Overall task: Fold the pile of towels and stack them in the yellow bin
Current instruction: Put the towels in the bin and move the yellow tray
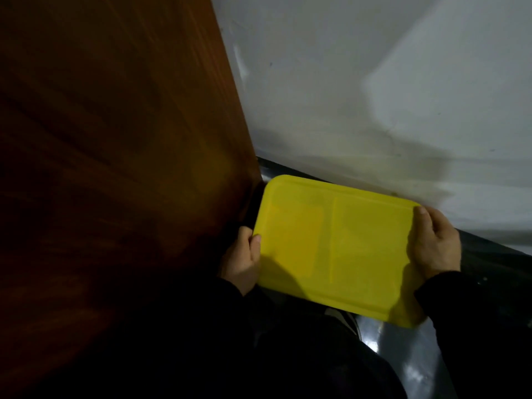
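Both hands: left hand (243, 259), right hand (434, 243) gripping opposite edges, thumbs on top.

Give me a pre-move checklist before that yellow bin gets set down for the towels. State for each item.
1. Left hand grips the yellow bin at its left edge: ok.
2. Right hand grips the right edge, thumb over the rim: ok.
3. Bin held clear of the wooden panel on the left: cannot tell, the gap is dark.
4. Bin open side up: cannot tell, only a flat yellow face shows.
5. Towels within reach: not ok, none in view.
6. Dark floor below free for setting down: cannot tell.
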The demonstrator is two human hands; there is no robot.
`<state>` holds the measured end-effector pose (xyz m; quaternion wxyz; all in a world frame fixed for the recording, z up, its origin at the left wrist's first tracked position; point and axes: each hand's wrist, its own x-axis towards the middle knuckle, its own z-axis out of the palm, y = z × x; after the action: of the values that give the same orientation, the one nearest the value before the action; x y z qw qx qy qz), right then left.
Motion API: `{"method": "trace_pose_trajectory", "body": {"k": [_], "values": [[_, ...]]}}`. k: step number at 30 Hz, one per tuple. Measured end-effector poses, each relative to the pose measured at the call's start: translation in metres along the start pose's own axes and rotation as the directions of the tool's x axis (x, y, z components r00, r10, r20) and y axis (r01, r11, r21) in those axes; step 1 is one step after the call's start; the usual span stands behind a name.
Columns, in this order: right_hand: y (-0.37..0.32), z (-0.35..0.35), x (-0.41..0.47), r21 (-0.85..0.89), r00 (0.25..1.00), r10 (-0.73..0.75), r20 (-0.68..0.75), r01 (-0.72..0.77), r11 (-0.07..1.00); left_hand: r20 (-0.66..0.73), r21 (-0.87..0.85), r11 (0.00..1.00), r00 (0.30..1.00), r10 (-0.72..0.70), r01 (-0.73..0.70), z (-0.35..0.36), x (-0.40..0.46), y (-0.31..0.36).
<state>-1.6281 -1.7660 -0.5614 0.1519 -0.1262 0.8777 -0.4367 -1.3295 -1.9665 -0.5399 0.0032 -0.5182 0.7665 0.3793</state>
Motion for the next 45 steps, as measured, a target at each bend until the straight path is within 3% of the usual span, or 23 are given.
{"method": "trace_pose_trajectory", "body": {"k": [4,7,10,16,18,21,23,25,29,31,34,38,40,42,43,45], "values": [[-0.006,-0.004,0.013,0.069,0.987,0.104,0.124,-0.113,0.991,0.061,-0.115,0.993,0.998,0.011,-0.004,-0.002,0.041,0.041],[-0.009,-0.002,0.013,0.063,0.986,0.110,0.124,-0.119,0.991,-0.001,-0.209,0.978,1.000,0.022,-0.022,-0.001,0.083,0.076],[-0.004,0.003,0.007,0.090,0.993,0.093,0.075,-0.099,0.991,0.014,-0.247,0.968,0.998,0.060,-0.054,-0.003,0.098,0.071],[-0.006,0.004,0.018,0.142,0.974,0.177,0.144,-0.197,0.970,0.036,-0.297,0.944,0.987,0.158,-0.141,-0.002,0.113,0.061],[-0.010,0.005,0.022,0.128,0.973,0.202,0.113,-0.216,0.968,0.063,-0.276,0.953,0.987,0.148,-0.125,-0.002,0.122,0.066],[-0.015,-0.001,0.008,-0.138,0.964,0.249,-0.095,-0.260,0.956,0.041,-0.207,0.973,0.993,0.112,-0.102,0.002,0.115,0.072],[-0.017,-0.005,-0.014,-0.115,0.952,0.261,-0.161,-0.281,0.953,-0.013,-0.142,0.984,0.995,0.103,-0.104,0.004,0.104,0.065],[-0.011,-0.010,-0.036,-0.078,0.967,0.232,-0.109,-0.241,0.967,-0.031,-0.128,0.985,0.993,0.112,-0.115,0.003,0.091,0.056],[0.025,-0.015,-0.097,-0.070,0.981,0.196,0.013,-0.195,0.978,0.005,-0.144,0.987,0.997,-0.075,0.075,0.007,0.048,0.035],[0.032,-0.011,-0.127,0.047,0.970,0.241,-0.016,-0.240,0.970,0.002,-0.212,0.962,0.985,-0.173,0.170,0.012,0.023,0.026],[0.039,0.000,-0.138,0.218,0.950,0.298,-0.095,-0.272,0.937,-0.083,-0.239,0.954,0.975,-0.207,0.182,0.017,0.017,0.018],[0.034,-0.002,-0.136,0.146,0.943,0.312,-0.116,-0.294,0.945,-0.100,-0.069,0.992,0.989,-0.108,0.101,0.024,0.022,0.011],[0.029,-0.007,-0.136,-0.016,0.969,0.226,-0.102,-0.228,0.973,-0.146,0.151,0.985,0.984,0.102,-0.080,0.022,0.015,0.015],[0.018,-0.009,-0.134,-0.350,0.993,-0.081,-0.081,0.048,0.936,-0.044,0.454,0.810,0.898,0.437,-0.372,0.021,0.005,0.024],[0.015,-0.007,-0.135,-0.502,0.966,-0.257,0.005,0.224,0.835,0.069,0.526,0.688,0.831,0.552,-0.501,0.025,0.001,0.029],[0.010,0.001,-0.140,-0.622,0.883,-0.424,0.202,0.450,0.641,0.216,0.565,0.538,0.741,0.635,-0.626,0.043,-0.010,0.033]]}}
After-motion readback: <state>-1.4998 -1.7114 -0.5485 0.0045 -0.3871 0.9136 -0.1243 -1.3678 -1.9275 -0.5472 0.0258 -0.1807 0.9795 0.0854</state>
